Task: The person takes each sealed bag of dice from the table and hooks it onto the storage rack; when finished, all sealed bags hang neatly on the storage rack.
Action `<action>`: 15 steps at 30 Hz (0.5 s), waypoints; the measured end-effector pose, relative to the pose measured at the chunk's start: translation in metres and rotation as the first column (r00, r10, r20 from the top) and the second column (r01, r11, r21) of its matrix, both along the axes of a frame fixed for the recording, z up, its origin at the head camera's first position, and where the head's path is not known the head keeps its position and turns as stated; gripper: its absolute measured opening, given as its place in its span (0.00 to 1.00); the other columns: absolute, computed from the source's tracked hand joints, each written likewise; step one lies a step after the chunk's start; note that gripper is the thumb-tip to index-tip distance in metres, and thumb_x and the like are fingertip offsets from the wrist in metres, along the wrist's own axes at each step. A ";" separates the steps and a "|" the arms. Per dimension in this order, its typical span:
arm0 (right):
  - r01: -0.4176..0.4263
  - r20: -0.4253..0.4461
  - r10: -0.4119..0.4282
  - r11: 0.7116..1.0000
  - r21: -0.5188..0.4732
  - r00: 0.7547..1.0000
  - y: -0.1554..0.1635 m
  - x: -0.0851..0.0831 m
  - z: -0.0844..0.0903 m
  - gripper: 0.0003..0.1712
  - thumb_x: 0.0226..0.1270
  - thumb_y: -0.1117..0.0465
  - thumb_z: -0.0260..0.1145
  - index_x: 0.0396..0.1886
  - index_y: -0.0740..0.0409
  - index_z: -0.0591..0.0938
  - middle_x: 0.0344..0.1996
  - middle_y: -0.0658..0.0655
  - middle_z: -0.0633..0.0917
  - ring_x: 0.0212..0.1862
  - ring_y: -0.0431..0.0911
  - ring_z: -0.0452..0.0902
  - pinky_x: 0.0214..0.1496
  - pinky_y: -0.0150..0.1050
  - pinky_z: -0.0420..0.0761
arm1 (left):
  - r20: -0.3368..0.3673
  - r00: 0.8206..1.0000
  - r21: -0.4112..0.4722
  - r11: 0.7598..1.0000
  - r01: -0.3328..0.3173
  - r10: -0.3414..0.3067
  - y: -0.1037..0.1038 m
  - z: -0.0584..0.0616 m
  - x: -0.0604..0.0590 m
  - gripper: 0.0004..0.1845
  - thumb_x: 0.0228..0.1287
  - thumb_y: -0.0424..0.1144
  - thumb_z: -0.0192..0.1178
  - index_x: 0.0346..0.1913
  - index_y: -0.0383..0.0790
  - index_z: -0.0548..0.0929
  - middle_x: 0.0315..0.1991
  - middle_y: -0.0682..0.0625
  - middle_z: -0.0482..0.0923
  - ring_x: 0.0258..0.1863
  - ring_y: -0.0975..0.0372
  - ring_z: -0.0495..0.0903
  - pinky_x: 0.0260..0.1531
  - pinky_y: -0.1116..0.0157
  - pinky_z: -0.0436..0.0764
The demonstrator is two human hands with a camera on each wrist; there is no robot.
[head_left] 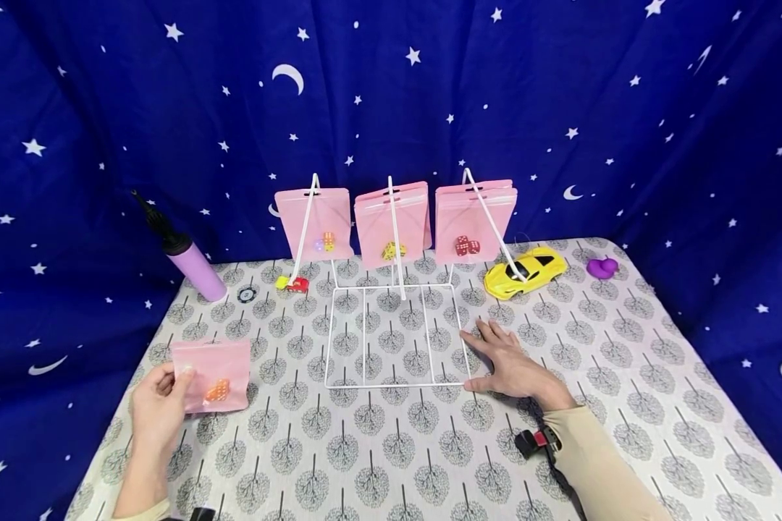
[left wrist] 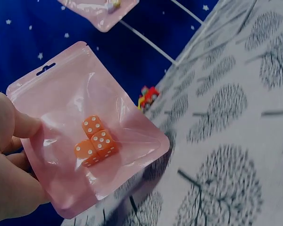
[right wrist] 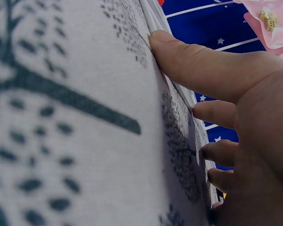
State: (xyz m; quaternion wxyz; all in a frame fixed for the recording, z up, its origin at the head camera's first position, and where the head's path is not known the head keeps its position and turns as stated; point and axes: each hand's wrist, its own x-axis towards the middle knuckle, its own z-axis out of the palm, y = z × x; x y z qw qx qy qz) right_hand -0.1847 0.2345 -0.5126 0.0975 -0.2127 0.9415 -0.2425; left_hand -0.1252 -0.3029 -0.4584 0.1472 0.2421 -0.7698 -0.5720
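Head view: pink pouch (head_left: 211, 374) with orange dice (head_left: 218, 390) sits front-left on the table (head_left: 625, 376), long axis vertical, pinched at its left edge by the left hand (head_left: 158, 407). White wire rack (head_left: 396, 336) stands well right of it. Right hand (head_left: 511, 362) lies flat, fingers straight, pressing the rack's base.
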 end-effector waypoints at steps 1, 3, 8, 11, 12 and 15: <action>0.000 0.000 0.000 1.000 0.000 1.000 0.000 0.000 0.000 0.56 0.51 0.40 0.74 0.75 0.54 0.60 0.75 0.72 0.48 0.75 0.70 0.36 0.71 0.72 0.38 | -0.007 1.000 0.016 1.000 0.006 -0.006 0.002 0.002 0.000 0.01 0.67 0.31 0.60 0.38 0.39 0.80 0.27 0.70 0.78 0.31 0.74 0.75 0.29 0.80 0.79; 0.001 -0.001 -0.001 1.000 0.001 1.000 0.000 0.000 0.000 0.56 0.51 0.40 0.74 0.75 0.53 0.60 0.75 0.72 0.48 0.75 0.70 0.36 0.71 0.72 0.38 | -0.021 1.000 0.062 0.998 0.006 -0.005 0.007 0.005 0.000 0.01 0.66 0.30 0.60 0.38 0.37 0.80 0.28 0.68 0.79 0.32 0.73 0.76 0.29 0.80 0.80; -0.001 0.000 0.001 1.000 0.000 1.000 0.000 0.000 -0.001 0.56 0.51 0.40 0.74 0.75 0.53 0.60 0.75 0.72 0.48 0.75 0.70 0.36 0.71 0.72 0.38 | -0.036 0.999 0.099 0.995 0.033 -0.029 0.014 0.009 0.000 0.03 0.67 0.32 0.60 0.39 0.36 0.79 0.30 0.66 0.80 0.32 0.72 0.77 0.31 0.79 0.81; 0.000 -0.002 0.000 1.000 -0.001 1.000 0.000 0.000 -0.001 0.56 0.50 0.40 0.74 0.75 0.53 0.61 0.75 0.72 0.48 0.75 0.70 0.36 0.71 0.72 0.38 | -0.050 0.998 0.097 0.994 0.052 -0.047 0.018 0.012 -0.001 0.04 0.67 0.32 0.60 0.40 0.34 0.78 0.30 0.65 0.80 0.33 0.71 0.77 0.31 0.78 0.81; 0.000 -0.004 0.000 1.000 -0.001 1.000 0.000 0.000 -0.001 0.56 0.50 0.40 0.74 0.75 0.53 0.61 0.75 0.72 0.48 0.75 0.70 0.36 0.71 0.72 0.38 | -0.057 0.997 0.092 0.994 0.057 -0.052 0.020 0.012 -0.001 0.04 0.67 0.31 0.60 0.41 0.34 0.78 0.31 0.65 0.80 0.33 0.71 0.77 0.31 0.78 0.81; -0.001 -0.007 0.001 1.000 0.000 1.000 0.000 -0.001 -0.001 0.56 0.50 0.40 0.74 0.75 0.53 0.61 0.75 0.72 0.48 0.75 0.70 0.36 0.71 0.72 0.39 | -0.079 0.996 0.109 0.992 0.059 -0.050 0.025 0.015 -0.001 0.03 0.66 0.30 0.60 0.41 0.33 0.78 0.31 0.63 0.81 0.33 0.70 0.77 0.32 0.78 0.81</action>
